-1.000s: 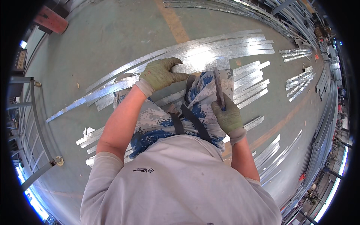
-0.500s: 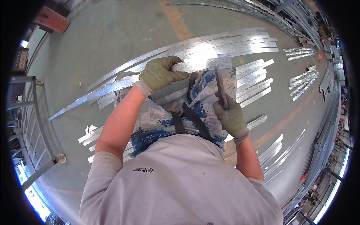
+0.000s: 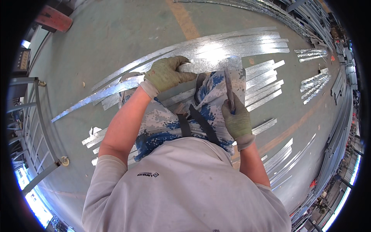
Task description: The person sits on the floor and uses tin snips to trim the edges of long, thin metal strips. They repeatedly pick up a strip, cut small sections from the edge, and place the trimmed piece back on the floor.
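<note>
My left hand point(image 3: 165, 75), in a green work glove, is closed round a long shiny metal strip point(image 3: 203, 66). The strip lies across above my knees; one end slants down to the left, the other reaches my right knee. My right hand point(image 3: 237, 122), also gloved, is closed round the grip of a narrow dark metal tool that looks like a file point(image 3: 228, 86). Its blade points away from me, and its tip meets the strip close to the right end. Whether the blade presses on the edge or only lies against it, I cannot tell.
Several metal strips point(image 3: 247, 45) lie spread on the green floor ahead, with more beside my right leg point(image 3: 264, 83). A wheeled metal frame point(image 3: 48, 129) stands at the left. Long metal profiles point(image 3: 334, 131) are stacked along the right. A red cylinder point(image 3: 56, 20) is at the far left.
My right hand and the file have shifted very slightly, and the file stands a little more upright. My left hand keeps its hold on the strip.
</note>
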`<move>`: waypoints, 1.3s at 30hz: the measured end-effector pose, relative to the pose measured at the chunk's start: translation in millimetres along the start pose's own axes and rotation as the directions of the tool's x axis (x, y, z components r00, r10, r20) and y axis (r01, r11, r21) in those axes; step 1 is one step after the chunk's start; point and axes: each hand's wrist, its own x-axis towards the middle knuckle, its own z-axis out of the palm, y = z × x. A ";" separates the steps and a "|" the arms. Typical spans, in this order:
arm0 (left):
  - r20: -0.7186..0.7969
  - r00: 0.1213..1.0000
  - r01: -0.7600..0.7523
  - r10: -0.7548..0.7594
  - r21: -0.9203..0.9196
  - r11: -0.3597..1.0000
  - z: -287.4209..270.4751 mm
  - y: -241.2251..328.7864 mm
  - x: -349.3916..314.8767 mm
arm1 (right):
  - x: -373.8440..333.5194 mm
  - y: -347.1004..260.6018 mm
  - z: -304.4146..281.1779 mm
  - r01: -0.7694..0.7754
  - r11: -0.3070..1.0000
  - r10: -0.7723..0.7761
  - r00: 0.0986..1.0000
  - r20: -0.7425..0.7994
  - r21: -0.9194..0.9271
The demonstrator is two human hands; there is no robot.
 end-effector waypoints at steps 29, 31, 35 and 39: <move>0.005 1.000 0.007 -0.007 -0.043 0.999 -1.4 1.1 -2.0 | -5.5 -4.8 1.0 -0.032 0.999 0.031 0.999 0.033 0.011; 0.009 1.000 0.016 -0.016 -0.062 0.998 -0.3 -1.6 -0.9 | -6.3 -2.2 1.6 -0.012 1.000 0.011 1.000 0.020 0.027; 0.000 1.000 0.001 -0.001 -0.069 0.998 0.6 -3.5 -0.7 | -6.4 -4.0 -0.1 -0.021 0.999 0.021 1.000 0.010 0.035; 0.007 1.000 0.002 -0.002 -0.045 0.999 2.0 -6.1 0.5 | -6.3 -2.6 -1.3 0.005 0.998 -0.005 1.000 0.000 0.062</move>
